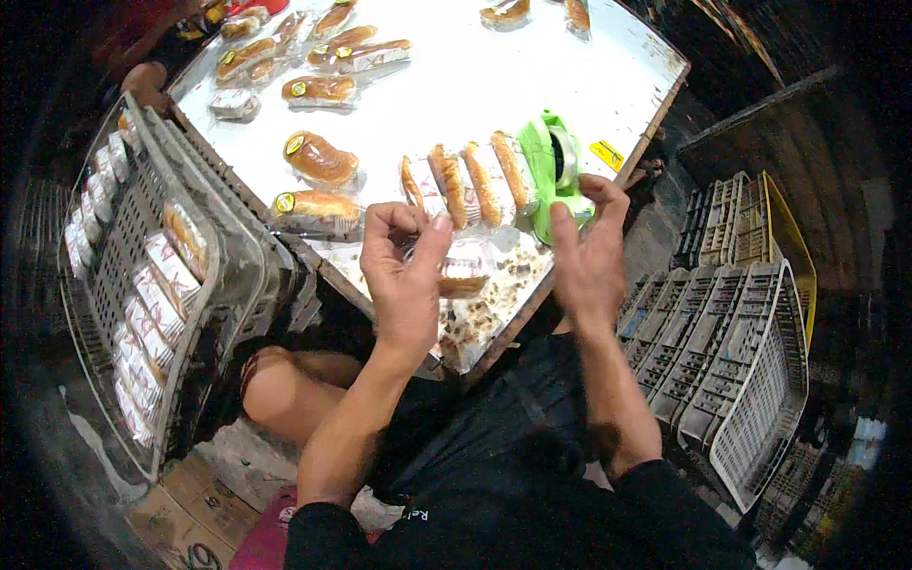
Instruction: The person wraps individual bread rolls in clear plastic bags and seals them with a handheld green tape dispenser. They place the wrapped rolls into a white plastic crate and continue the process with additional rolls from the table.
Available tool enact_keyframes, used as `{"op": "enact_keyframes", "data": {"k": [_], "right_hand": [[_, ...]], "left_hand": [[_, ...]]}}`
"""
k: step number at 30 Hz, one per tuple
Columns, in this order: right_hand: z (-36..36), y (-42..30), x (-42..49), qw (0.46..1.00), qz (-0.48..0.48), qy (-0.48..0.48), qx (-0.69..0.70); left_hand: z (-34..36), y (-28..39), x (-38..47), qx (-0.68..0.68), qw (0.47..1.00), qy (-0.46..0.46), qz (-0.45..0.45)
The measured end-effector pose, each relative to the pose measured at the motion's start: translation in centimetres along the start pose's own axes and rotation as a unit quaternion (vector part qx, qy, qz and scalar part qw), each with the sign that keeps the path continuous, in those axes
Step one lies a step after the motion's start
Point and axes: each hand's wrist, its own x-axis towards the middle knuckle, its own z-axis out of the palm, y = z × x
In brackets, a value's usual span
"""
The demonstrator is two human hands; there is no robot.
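My left hand (406,274) has its thumb and curled fingers pinched at the left end of a bagged bread roll (462,286). The roll lies near the table's front corner, partly hidden behind the hand. My right hand (591,253) is at the near end of a bright green tape dispenser (538,164), thumb and forefinger apart. Whether a strip of tape is on those fingers cannot be made out. Left of the dispenser stands a row of several bagged rolls (479,178), side by side with printed wrapping between them.
More bagged rolls with round yellow stickers (318,89) lie on the white table (456,92). A yellow card (607,154) is by its right edge. At left, a plastic crate (135,214) holds wrapped rolls. Stacked crates (712,342) stand at right. Another person's limb (146,84) shows upper left.
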Motion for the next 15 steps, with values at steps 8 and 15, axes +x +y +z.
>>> {"op": "enact_keyframes", "data": {"k": [8,15], "right_hand": [[0.4,10.2,4.3,0.991,0.136,-0.004,-0.013],[-1.3,10.2,-2.5,0.961,0.270,-0.056,0.028]], "left_hand": [[0.5,-2.2,1.0,0.012,1.000,-0.014,-0.024],[1.4,-3.0,0.5,0.063,0.997,-0.004,-0.042]]}}
